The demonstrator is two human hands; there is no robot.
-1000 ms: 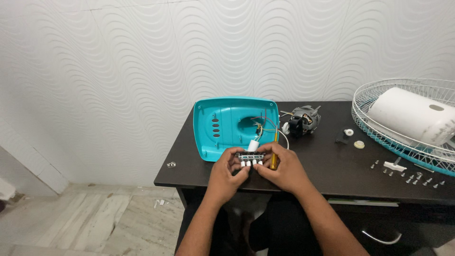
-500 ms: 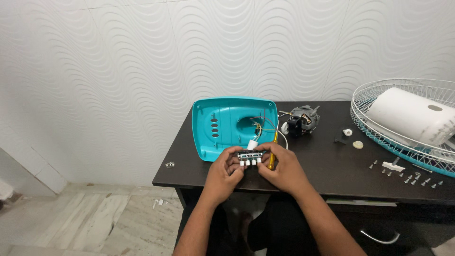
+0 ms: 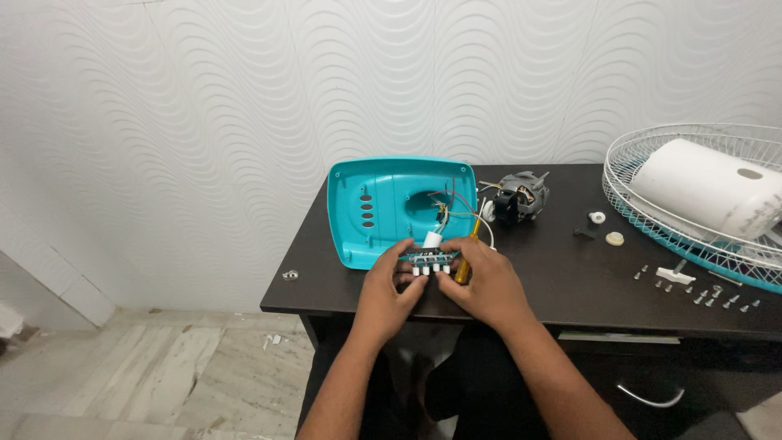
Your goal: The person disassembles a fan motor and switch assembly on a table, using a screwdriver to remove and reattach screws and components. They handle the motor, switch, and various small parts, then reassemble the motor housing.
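Little has moved: both hands stay on the switch block [image 3: 429, 262] at 6 o'clock of the teal base [image 3: 383, 208]. Left hand [image 3: 389, 285] and right hand [image 3: 481, 281] pinch it; the right also grips a yellow screwdriver [image 3: 466, 253]. Step looks like fitting the switch; next needs careful alignment with the base openings.

Bare desk [image 3: 562, 285] right of the hands; teal housing [image 3: 383, 208] and motor [image 3: 520, 198] block behind
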